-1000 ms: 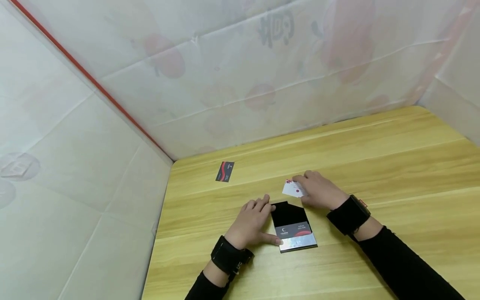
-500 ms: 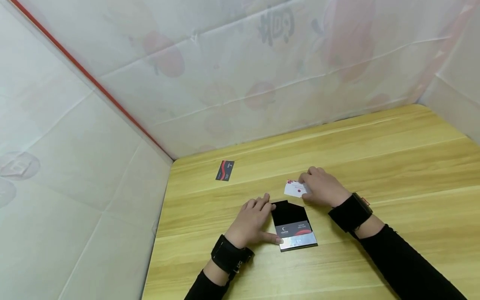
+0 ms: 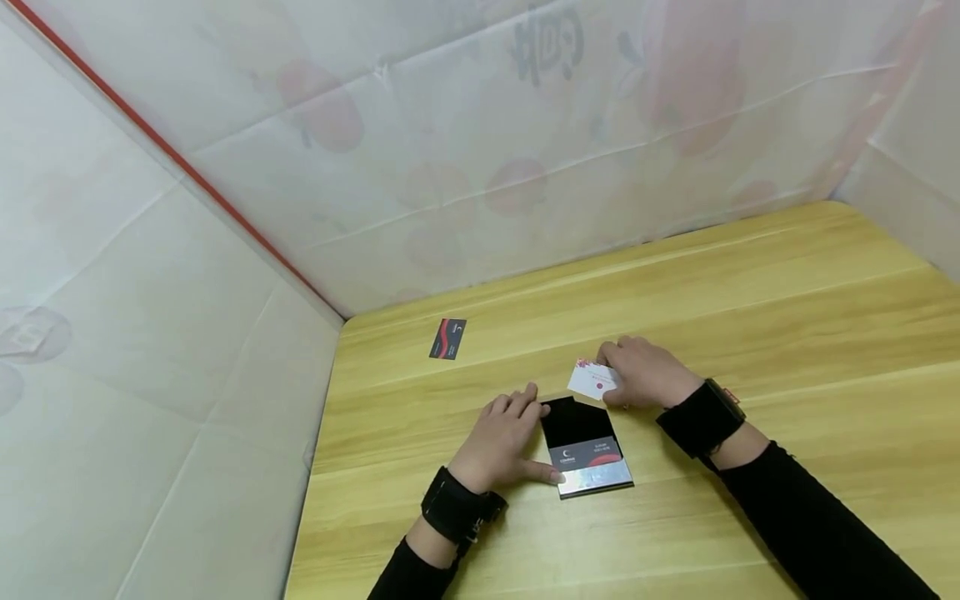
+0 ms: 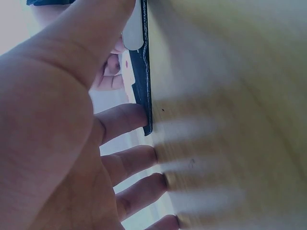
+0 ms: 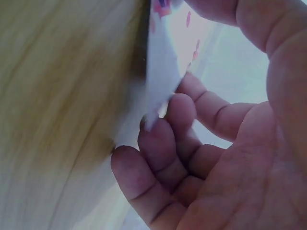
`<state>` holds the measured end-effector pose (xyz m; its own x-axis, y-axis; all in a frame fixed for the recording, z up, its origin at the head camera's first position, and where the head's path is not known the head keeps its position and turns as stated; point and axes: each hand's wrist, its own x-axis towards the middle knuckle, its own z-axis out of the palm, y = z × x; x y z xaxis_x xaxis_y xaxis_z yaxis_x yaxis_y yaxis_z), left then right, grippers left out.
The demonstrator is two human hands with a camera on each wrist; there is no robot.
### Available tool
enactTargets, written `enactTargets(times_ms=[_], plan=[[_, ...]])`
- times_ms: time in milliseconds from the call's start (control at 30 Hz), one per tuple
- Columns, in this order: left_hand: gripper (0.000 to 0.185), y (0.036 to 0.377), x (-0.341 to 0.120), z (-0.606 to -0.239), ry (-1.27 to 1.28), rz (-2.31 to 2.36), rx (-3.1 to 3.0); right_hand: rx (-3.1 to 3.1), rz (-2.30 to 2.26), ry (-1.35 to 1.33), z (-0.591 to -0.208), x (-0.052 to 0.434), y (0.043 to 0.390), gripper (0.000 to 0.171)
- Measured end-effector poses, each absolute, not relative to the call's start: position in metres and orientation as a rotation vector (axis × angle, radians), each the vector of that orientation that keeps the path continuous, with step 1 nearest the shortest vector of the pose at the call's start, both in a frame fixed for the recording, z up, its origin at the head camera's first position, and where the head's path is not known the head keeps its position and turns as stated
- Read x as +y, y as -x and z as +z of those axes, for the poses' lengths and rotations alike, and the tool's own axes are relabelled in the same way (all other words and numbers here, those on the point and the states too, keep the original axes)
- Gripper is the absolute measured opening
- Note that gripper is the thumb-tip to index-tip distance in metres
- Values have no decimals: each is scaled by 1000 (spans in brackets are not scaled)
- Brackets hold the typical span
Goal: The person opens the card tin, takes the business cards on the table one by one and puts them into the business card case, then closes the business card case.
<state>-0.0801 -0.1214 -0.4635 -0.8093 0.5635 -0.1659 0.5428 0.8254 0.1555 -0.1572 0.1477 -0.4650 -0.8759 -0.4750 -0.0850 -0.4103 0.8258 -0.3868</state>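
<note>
1. Left hand [image 3: 498,446]: fingers spread apart, thumb and index finger touching the open card case [image 3: 576,423] just to its right.
2. Right hand [image 3: 641,375]: clamped on the white card [image 3: 590,379], which sticks out to its left.
3. Grey card [image 3: 447,338]: beyond the left hand, well apart.

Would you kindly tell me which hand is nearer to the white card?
The right hand: it grips the white card. The left hand is apart from it, to its lower left in the head view, touching the open card case.
</note>
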Motion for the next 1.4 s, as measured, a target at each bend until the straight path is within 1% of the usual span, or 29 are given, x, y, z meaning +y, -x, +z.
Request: enactTargets(times_ms=[200, 400, 733, 833, 1000, 1067, 1133, 1267, 1400], plan=[[97, 78, -121, -464, -853, 165, 2788, 2847, -558, 702, -463, 148, 156, 44], [96, 78, -121, -462, -851, 169, 2789, 2878, -579, 763, -458, 147, 154, 35], [97, 76, -120, -464, -868, 160, 2788, 2898, -589, 819, -461, 148, 154, 31], [98, 77, -120, -465, -867, 159, 2790, 2913, -607, 838, -461, 148, 154, 40], [99, 79, -119, -466, -869, 158, 2790, 2918, -631, 847, -459, 147, 155, 72], [99, 79, -119, -465, -870, 162, 2789, 2920, -628, 860, -459, 147, 154, 76], [99, 79, -119, -465, -876, 165, 2787, 2931, -621, 871, -459, 147, 154, 72], [98, 79, -119, -465, -878, 168, 2787, 2958, -612, 880, -458, 146, 154, 53], [98, 79, -119, -466, -876, 163, 2791, 2967, -658, 895, -456, 147, 153, 25]])
